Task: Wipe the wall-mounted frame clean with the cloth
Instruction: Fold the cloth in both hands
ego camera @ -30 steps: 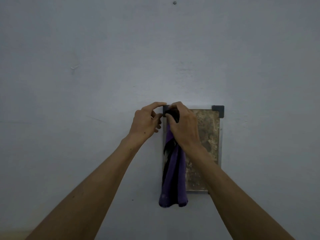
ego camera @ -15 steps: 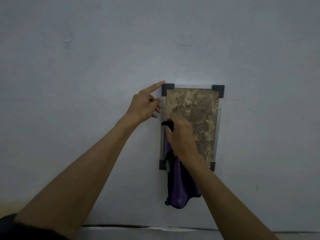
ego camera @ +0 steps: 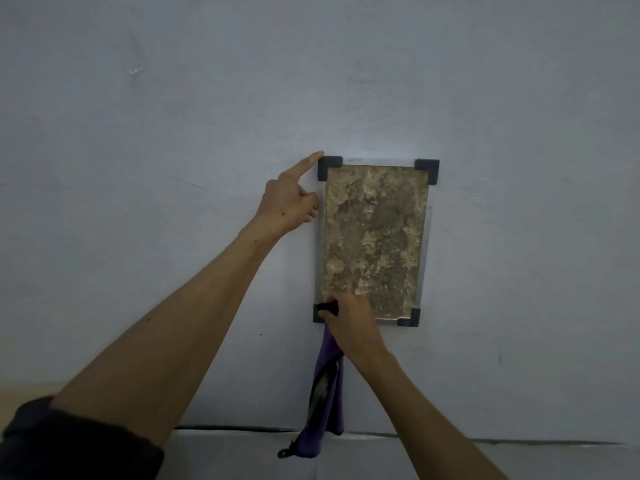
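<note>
A rectangular metal-edged frame (ego camera: 374,237) with black corner caps and a mottled brown panel hangs on the pale grey wall (ego camera: 173,133). The left hand (ego camera: 289,202) holds nothing, forefinger extended to touch the frame's top-left corner. The right hand (ego camera: 349,323) grips a purple cloth (ego camera: 329,410) at the bottom-left corner, its tail hanging below.

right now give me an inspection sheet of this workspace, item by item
surface: pale wall, scuffed.
job's things: frame mounted upright, mottled brown panel, dark corner caps; purple cloth hangs below its lower left corner.
clutter: nothing seen.
grippers: left hand has forefinger on the upper left corner cap; right hand grips the cloth at the lower left corner.
cables: nothing seen.
surroundings: dark seam along the wall's foot.
</note>
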### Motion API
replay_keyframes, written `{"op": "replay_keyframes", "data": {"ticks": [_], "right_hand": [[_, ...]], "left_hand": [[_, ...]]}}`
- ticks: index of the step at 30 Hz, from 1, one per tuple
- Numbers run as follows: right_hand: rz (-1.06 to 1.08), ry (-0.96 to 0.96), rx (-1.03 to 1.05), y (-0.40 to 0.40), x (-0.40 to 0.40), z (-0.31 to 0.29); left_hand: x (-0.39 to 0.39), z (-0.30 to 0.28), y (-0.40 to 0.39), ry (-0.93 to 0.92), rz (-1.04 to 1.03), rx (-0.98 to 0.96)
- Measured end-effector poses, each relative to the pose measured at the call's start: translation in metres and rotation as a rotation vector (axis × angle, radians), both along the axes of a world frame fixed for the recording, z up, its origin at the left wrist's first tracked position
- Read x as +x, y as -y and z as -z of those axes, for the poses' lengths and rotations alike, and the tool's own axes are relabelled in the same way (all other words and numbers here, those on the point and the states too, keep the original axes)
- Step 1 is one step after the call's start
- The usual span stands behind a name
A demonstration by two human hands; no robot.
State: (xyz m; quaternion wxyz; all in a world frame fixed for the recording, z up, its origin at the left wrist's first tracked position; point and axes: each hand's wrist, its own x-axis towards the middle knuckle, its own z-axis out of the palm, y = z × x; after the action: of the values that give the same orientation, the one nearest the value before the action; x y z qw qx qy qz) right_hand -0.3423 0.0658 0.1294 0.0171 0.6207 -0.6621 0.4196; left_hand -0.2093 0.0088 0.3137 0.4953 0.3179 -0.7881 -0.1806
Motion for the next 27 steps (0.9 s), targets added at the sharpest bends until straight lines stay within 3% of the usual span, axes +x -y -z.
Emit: {"op": "replay_keyframes", "data": {"ticks": [3, 8, 13, 17, 23, 27], "right_hand": [[-0.044, 0.197, 0.059, -0.011, -0.015, -0.015], [-0.167, 0.673, 0.063, -0.045, -0.031, -0.039], [-0.306, 0.999, 0.094, -0.075, -0.035, -0.065], [-0.469, 1.04, 0.156, -0.093, -0.036, -0.08], [-0.424, 0.926, 0.106, -0.105, -0.037, -0.095], [-0.436, 0.838, 0.11, -0.112, -0.037, -0.101]], "left_hand": [[0.003, 0.002, -0.012, 0.03, 0.0, 0.079], [-0.004, 0.034, -0.049, 0.012, -0.153, 0.003], [-0.008, 0.072, -0.092, 0.197, 0.193, 0.512], [-0.005, 0.1, -0.102, 0.086, 0.197, 0.52], [-0.005, 0.114, -0.117, 0.091, 0.341, 0.541], [-0.002, 0.107, -0.122, -0.086, 0.478, 0.66]]}}
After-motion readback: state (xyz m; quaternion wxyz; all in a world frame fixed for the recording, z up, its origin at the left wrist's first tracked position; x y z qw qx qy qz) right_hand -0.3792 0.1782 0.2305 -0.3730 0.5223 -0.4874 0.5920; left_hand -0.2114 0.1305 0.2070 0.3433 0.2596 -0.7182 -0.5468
